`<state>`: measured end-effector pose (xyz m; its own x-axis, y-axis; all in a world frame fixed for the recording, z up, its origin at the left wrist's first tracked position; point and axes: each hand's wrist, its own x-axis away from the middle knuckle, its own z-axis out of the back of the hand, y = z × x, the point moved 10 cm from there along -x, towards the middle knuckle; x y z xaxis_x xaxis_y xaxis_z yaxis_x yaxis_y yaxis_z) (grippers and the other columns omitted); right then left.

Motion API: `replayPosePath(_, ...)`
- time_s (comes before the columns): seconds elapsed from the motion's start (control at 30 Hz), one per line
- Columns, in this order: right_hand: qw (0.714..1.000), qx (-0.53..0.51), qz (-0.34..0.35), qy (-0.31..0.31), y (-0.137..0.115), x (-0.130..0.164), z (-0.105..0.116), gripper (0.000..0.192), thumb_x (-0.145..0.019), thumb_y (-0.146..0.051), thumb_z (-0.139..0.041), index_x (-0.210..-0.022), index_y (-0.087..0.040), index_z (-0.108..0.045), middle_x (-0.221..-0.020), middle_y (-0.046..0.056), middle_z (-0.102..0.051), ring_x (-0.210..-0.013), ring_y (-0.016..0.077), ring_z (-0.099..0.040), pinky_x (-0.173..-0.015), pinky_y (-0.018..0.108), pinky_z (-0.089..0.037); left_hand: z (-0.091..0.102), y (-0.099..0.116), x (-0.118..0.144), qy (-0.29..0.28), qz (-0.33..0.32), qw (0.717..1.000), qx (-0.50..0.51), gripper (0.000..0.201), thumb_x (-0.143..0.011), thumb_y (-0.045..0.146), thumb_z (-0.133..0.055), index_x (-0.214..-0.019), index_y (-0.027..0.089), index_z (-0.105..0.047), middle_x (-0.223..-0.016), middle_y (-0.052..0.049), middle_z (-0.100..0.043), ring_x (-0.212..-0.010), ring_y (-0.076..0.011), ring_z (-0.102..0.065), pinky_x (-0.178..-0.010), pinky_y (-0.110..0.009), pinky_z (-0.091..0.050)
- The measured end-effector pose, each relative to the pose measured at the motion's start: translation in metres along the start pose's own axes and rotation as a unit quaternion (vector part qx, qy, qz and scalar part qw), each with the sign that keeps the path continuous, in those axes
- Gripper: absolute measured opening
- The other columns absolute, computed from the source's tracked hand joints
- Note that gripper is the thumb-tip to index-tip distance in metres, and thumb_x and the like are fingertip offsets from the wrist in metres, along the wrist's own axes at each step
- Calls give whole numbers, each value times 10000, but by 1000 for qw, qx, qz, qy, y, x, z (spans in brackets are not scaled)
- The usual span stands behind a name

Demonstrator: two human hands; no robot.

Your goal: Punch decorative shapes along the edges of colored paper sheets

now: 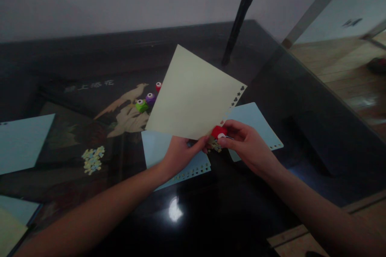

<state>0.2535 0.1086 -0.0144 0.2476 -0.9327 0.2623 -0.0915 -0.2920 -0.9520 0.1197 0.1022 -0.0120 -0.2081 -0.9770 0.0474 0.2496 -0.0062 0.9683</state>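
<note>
Home craft spot: glass-topped table (271,88) (bird artwork beneath), wood floor (346,68).

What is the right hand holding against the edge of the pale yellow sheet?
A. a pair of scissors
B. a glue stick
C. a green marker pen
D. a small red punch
D: the right hand grips a small red punch at the lower edge of the pale yellow sheet, whose right edge already shows a row of cut-out shapes, while the left hand holds the sheet up.
</note>
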Motion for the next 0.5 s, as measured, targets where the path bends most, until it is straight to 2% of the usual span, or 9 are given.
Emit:
replayPosePath(0.2,1000,-10,5,-1,3,-1,-1,339,-612,-285,-810,-919,-237,-674,-906,27,-707,-844,186,-625,-841,389,-481,-3,-1,0,-6,-4,1000,8,236,-855,345,-551,-697,209,-661,-628,-18,-704,-565,-133,-650,-655,-263,-549)
replayPosePath(0.5,1000,-10,-8,7,0,2,-3,278,-620,-286,-813,-852,-216,-677,-861,14,-693,-805,166,-613,-830,367,-460,-5,-5,0,-14,-4,1000,9,260,-873,363,-544,-692,208,-649,-625,-13,-700,-573,-145,-653,-686,-279,-549)
